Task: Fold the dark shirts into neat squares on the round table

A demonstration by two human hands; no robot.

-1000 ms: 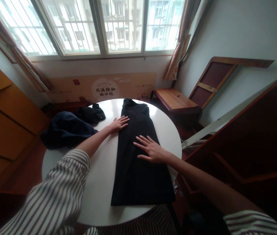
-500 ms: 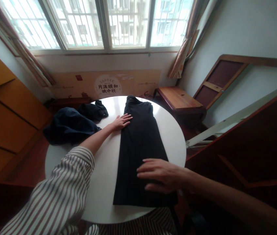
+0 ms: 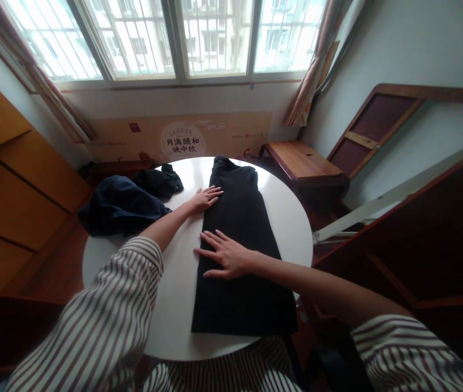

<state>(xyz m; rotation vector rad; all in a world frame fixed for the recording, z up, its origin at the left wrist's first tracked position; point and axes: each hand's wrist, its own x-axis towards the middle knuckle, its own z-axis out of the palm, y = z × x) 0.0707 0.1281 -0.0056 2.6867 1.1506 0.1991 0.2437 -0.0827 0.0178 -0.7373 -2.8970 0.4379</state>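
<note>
Both spread, my left hand (image 3: 205,200) and nearer right hand (image 3: 230,257) overlapped the left edge of a black garment (image 3: 248,307) stretching lengthwise away.

Strong backlight, murky edges

Daylight enters through the window (image 3: 217,41), whose panes bleach almost to white. Glare pools on the far part of the white tabletop (image 3: 171,310), while its near part looks greyer. The black garment (image 3: 242,218) shows little detail beyond faint folds. Shadow swallows the lower corners and much of the dark wood panel (image 3: 444,239). Wide-angle distortion slants the orange cabinet (image 3: 14,196); fine print on the banner (image 3: 239,122) is too soft to read.
</note>
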